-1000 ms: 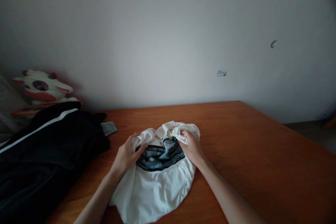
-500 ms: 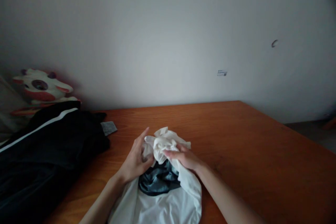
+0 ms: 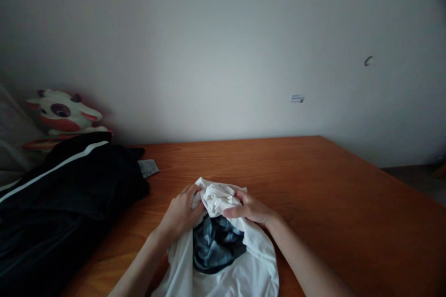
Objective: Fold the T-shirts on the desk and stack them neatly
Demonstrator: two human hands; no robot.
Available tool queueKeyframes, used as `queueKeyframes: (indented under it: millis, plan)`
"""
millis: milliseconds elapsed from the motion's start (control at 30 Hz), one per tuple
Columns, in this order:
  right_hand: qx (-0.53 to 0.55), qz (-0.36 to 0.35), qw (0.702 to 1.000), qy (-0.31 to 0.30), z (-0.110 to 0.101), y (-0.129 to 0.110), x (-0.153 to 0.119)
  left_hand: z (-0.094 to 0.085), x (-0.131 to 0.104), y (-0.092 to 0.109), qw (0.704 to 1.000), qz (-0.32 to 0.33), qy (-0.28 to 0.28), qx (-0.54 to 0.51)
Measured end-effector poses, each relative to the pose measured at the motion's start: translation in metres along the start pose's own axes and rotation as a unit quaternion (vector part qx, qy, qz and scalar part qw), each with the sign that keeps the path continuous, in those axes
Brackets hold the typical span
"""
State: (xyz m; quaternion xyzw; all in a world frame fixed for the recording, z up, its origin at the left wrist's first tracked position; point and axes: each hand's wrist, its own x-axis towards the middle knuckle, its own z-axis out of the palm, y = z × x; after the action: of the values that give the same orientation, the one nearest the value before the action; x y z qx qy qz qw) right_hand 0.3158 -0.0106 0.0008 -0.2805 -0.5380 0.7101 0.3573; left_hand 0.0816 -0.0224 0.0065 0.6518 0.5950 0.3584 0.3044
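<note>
A white cloth (image 3: 258,246) with a bunched, crumpled top lies at the bottom centre. Dark, shiny fabric (image 3: 218,243) shows in the middle of it, below the bunched part. My left hand (image 3: 183,209) is closed on the left side of the bunch, its fingertips partly hidden by the folds. On the opposite side, my right hand (image 3: 251,209) grips the white cloth between thumb and fingers.
Black clothing with a white stripe (image 3: 69,195) is heaped on the left of the wooden table (image 3: 313,195), a grey tag (image 3: 148,168) beside it. Behind the heap sits a cow plush toy (image 3: 68,111). A pale wall (image 3: 223,55) rises behind the table.
The fingers of my left hand, raised and spread before, have closed on the cloth. The bunched top is lower and more compact, and more of the dark fabric shows. The view has shifted slightly.
</note>
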Motion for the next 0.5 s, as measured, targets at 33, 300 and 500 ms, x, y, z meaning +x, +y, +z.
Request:
queueKeyframes:
  millis: [33, 300, 500]
  plan:
    - [0.009, -0.023, 1.000, 0.017, -0.001, 0.001, 0.002, 0.000, 0.002, -0.001, 0.996, -0.041, 0.052, -0.059]
    - [-0.066, -0.048, 0.986, 0.148, -0.019, 0.015, 0.012, -0.009, 0.012, 0.007, 0.921, -0.204, 0.089, -0.320]
    - [-0.126, -0.112, 0.961, 0.219, -0.027, 0.024, 0.021, -0.016, 0.014, -0.001, 0.902, -0.148, 0.150, -0.377]
